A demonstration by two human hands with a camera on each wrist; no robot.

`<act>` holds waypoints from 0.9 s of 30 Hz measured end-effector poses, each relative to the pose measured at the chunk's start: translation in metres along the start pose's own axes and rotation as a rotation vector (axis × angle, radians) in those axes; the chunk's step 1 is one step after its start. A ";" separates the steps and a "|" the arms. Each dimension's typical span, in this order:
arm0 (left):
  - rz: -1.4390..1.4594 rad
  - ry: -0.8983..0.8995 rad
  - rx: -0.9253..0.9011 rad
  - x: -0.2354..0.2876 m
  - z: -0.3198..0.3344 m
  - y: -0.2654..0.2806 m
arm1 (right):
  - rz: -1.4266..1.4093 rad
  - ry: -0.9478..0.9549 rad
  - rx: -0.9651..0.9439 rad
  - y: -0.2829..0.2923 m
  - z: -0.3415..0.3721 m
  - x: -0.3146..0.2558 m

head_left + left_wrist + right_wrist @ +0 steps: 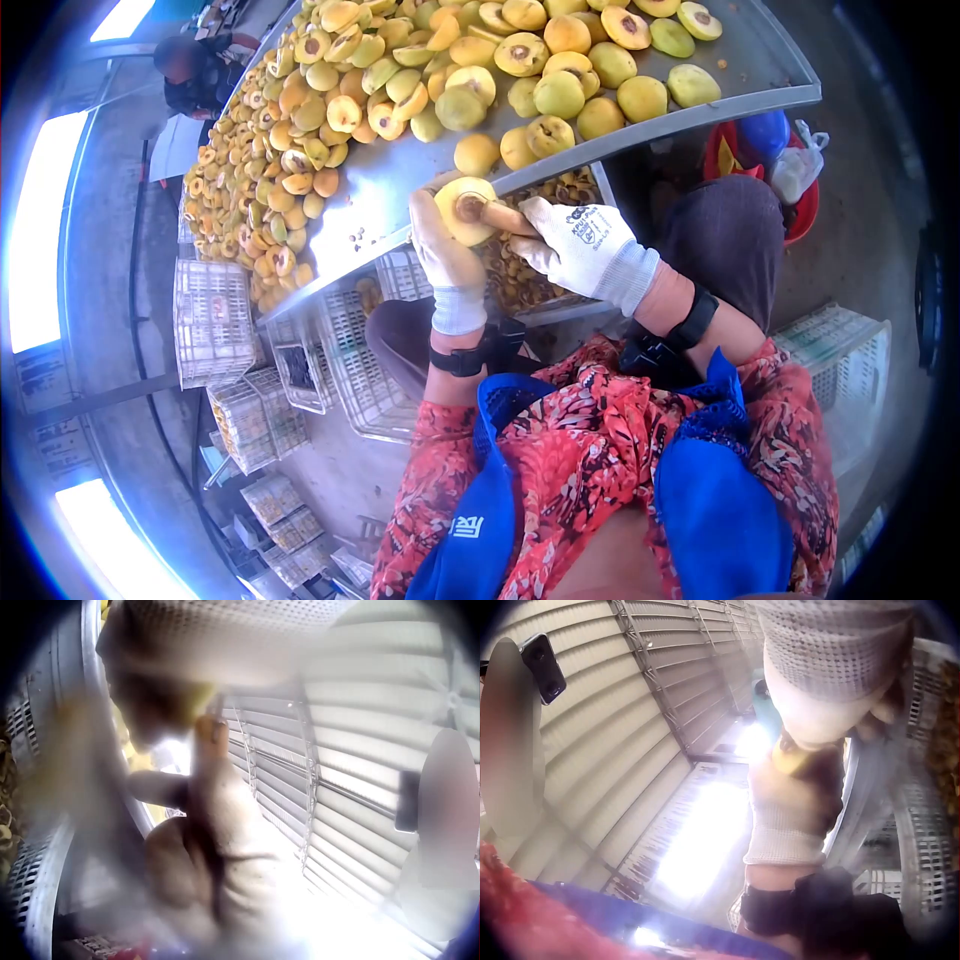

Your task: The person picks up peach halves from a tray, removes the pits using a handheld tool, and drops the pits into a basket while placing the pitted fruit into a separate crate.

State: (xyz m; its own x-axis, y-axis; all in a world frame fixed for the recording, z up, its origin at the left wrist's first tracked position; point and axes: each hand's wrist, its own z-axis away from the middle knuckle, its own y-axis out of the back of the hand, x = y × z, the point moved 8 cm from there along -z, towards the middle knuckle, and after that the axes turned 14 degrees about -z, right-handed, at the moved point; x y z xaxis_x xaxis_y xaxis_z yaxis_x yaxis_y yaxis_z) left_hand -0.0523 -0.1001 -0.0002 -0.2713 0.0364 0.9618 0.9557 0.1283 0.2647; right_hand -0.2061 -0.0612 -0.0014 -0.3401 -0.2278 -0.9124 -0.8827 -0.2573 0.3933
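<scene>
My gloved left hand holds a yellow peach half, its cut face with the brown pit hollow turned up. In my gloved right hand is a pitting tool with a wooden handle, gripped with its working end at the hollow; the tip itself is hidden. Both hands are close together just off the metal table's near edge. The right wrist view shows a sliver of the peach half between the two gloves, and the left wrist view shows the wooden handle sticking out of the right glove.
Many halved peaches are heaped on the raised-edge metal table. Below the hands stands a crate of brown-yellow scraps. White plastic crates line the left, a red tub with bags stands right, and another person is at far left.
</scene>
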 end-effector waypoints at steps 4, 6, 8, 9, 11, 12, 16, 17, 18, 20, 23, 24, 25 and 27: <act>-0.285 -0.120 0.080 -0.003 -0.005 0.009 | -0.101 -0.060 -0.054 -0.015 -0.002 0.009; -0.356 -0.080 0.123 -0.005 -0.005 0.012 | -0.085 -0.105 -0.124 -0.020 0.000 0.012; -0.317 -0.031 0.062 -0.019 -0.009 0.021 | -0.024 -0.068 -0.137 -0.025 0.000 0.020; -0.277 0.014 0.004 -0.026 -0.010 0.022 | 0.038 -0.026 -0.150 -0.027 0.000 0.021; -0.174 0.111 0.003 -0.035 -0.009 0.023 | 0.063 -0.061 -0.202 -0.024 0.000 0.020; -0.070 0.203 0.004 -0.043 -0.008 0.022 | 0.089 -0.091 -0.252 -0.025 0.001 0.021; -0.271 0.167 -0.061 -0.041 -0.013 0.021 | 0.034 -0.141 -0.343 -0.030 0.004 0.023; -0.239 0.216 -0.052 -0.049 -0.014 0.024 | -0.086 -0.147 -0.314 -0.031 0.005 0.022; -0.206 0.264 -0.043 -0.056 -0.014 0.026 | -0.205 -0.151 -0.283 -0.033 0.006 0.022; -0.267 0.203 -0.039 -0.056 -0.016 0.026 | -0.209 -0.146 -0.252 -0.040 0.007 0.026; -0.418 0.138 0.002 -0.045 -0.015 0.023 | -0.163 -0.162 -0.251 -0.039 0.007 0.024; -0.511 0.128 0.045 -0.038 -0.015 0.025 | -0.113 -0.174 -0.281 -0.039 0.007 0.022; -0.513 0.126 0.045 -0.036 -0.018 0.025 | -0.114 -0.172 -0.281 -0.040 0.002 0.025; -0.314 0.132 -0.054 -0.032 -0.017 0.014 | -0.013 -0.173 -0.344 -0.041 0.000 0.028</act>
State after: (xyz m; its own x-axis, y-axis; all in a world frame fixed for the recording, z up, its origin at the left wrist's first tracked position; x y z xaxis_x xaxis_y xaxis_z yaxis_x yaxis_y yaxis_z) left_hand -0.0281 -0.1165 -0.0264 -0.5395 -0.1258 0.8326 0.8335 0.0602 0.5492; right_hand -0.1795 -0.0568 -0.0432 -0.4054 -0.0687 -0.9115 -0.7368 -0.5656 0.3704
